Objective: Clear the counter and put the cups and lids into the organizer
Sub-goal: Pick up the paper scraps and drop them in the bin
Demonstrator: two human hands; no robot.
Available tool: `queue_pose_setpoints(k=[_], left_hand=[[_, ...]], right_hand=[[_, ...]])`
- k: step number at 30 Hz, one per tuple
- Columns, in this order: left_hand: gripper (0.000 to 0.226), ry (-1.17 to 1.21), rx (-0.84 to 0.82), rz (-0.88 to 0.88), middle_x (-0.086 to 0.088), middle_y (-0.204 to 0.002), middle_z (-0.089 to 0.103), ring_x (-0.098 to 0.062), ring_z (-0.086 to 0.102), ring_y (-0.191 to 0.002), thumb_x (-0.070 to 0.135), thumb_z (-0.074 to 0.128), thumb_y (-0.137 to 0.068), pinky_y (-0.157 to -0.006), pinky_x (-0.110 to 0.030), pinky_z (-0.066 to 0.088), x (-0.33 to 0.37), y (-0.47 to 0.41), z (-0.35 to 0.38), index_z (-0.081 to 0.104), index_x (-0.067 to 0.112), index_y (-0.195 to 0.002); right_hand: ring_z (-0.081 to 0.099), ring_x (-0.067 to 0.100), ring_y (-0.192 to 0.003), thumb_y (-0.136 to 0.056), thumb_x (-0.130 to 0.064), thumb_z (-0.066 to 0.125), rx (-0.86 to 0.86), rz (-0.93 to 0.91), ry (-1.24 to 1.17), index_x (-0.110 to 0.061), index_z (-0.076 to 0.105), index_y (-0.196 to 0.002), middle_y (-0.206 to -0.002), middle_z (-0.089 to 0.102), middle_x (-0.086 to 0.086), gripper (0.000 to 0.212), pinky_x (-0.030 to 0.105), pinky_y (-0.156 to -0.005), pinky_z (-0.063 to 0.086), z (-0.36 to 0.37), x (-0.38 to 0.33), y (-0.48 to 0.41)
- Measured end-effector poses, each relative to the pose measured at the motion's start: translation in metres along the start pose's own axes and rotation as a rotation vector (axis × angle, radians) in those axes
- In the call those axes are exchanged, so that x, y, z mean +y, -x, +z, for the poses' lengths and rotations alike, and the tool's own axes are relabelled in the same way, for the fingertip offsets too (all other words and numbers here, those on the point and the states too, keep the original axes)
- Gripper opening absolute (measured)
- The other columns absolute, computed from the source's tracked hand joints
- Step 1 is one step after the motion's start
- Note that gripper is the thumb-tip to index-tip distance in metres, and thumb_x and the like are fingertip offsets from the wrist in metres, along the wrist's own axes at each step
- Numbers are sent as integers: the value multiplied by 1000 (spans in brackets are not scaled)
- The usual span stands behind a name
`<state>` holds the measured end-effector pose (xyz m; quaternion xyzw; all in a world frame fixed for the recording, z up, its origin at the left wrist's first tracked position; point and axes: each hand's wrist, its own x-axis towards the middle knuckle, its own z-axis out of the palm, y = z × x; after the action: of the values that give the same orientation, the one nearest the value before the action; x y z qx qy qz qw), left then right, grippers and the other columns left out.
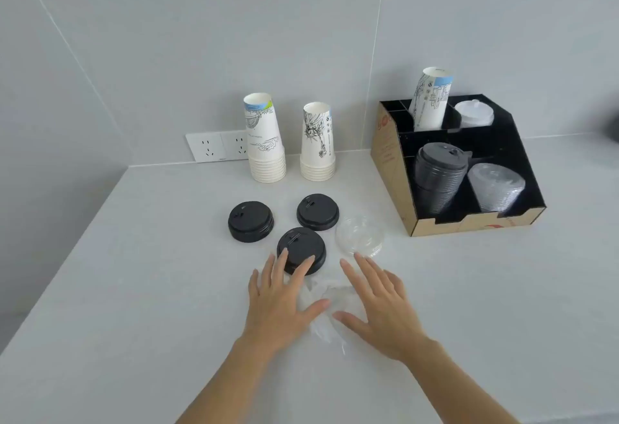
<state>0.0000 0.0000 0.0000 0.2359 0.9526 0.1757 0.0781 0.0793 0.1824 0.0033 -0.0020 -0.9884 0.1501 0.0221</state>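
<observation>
Two upside-down stacks of printed paper cups stand at the back of the counter, the left stack [266, 144] and the right stack [317, 144]. Three black lids lie in front of them: the left lid [250, 221], the right lid [317, 211] and the near lid [301, 249]. A clear lid [359, 235] lies beside them, and a crumpled clear plastic wrapper [330, 293] sits between my hands. My left hand [281, 303] is flat and open, fingertips on the near black lid. My right hand [382, 306] is open, fingertips by the clear lid. The black cardboard organizer [392, 162] stands at the right.
The organizer holds a paper cup stack [430, 102], a white lid [474, 114], a stack of grey lids [438, 176] and a stack of clear lids [495, 189]. White wall sockets [217, 145] sit behind the cups. The counter's left edge runs diagonally toward me.
</observation>
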Motion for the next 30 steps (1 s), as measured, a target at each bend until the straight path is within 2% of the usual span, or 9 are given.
queue_pose_setpoints(k=[3, 6, 9, 11, 14, 19, 23, 27, 30], left_hand=[[76, -19, -5, 31, 0, -158, -12, -17, -12, -144, 76, 36, -77, -115, -45, -5, -2, 2, 7, 8, 48, -142], [74, -17, 58, 85, -3, -158, -4, -18, -4, -144, 73, 39, -79, -115, -42, 0, -6, 5, 12, 18, 42, -142], [64, -9, 139, 140, -6, -151, 21, -21, 23, -136, 63, 48, -82, -109, -34, 13, -8, 8, 13, 35, 33, -137], [54, 19, 157, 144, -6, -136, 39, -23, 40, -120, 55, 53, -83, -101, -32, 24, -8, 10, 12, 44, 27, -129], [32, 20, 190, 175, -6, -110, 52, -25, 51, -92, 36, 60, -86, -83, -35, 38, -8, 14, 11, 57, 20, -113], [9, 5, 155, 247, -7, -88, 59, -28, 53, -75, 8, 54, -86, -64, -31, 37, -6, 21, 4, 61, 8, -92], [10, 128, 144, 221, -4, -90, 60, -21, 47, -68, 11, 47, -92, -56, -30, 34, 3, 29, -1, 56, 8, -95], [7, 229, 160, 221, 9, -82, 53, -11, 37, -62, 12, 48, -92, -51, -22, 27, 15, 37, -8, 53, 9, -95], [8, 298, 153, 236, 17, -69, 44, -8, 40, -61, 18, 50, -93, -51, -21, 27, 30, 43, -9, 50, 13, -88]], right_hand=[[2, 16, -146, -93, -58, 29, -52, -58, 39, -37, -1, -146, -158, 1, -8, 64, 33, -113, 5, 13, 6, -1], [24, 19, -141, -96, -49, 31, -26, -69, 48, -29, 27, -145, -153, 28, -3, 53, 33, -110, 18, 14, 5, 2], [66, 25, -93, -88, -40, 37, 173, -90, 124, -17, 68, -106, -104, 67, 2, 43, 32, -83, 48, 14, -3, 2], [65, 24, -72, -84, -33, 38, 273, -74, 166, -13, 69, -83, -82, 67, 2, 37, 29, -74, 41, 17, -5, 1], [59, 27, -58, -84, -26, 37, 301, -5, 201, -9, 61, -68, -68, 60, 4, 34, 37, -66, 29, 18, -7, 2], [54, 30, -55, -88, -21, 51, 234, 54, 73, -4, 56, -67, -64, 57, 9, 27, 35, -63, 29, 13, -10, 9], [54, 33, -63, -90, -13, 60, 223, 146, -125, 3, 54, -76, -69, 58, 17, 22, 32, -57, 31, 4, -15, 17], [55, 35, -64, -91, -13, 58, 272, 135, -137, 4, 54, -81, -70, 61, 16, 19, 30, -56, 30, -8, -18, 29], [61, 33, -63, -83, -6, 67, 333, 115, -116, 5, 61, -94, -70, 65, 15, 16, 28, -54, 39, -21, -20, 44]])
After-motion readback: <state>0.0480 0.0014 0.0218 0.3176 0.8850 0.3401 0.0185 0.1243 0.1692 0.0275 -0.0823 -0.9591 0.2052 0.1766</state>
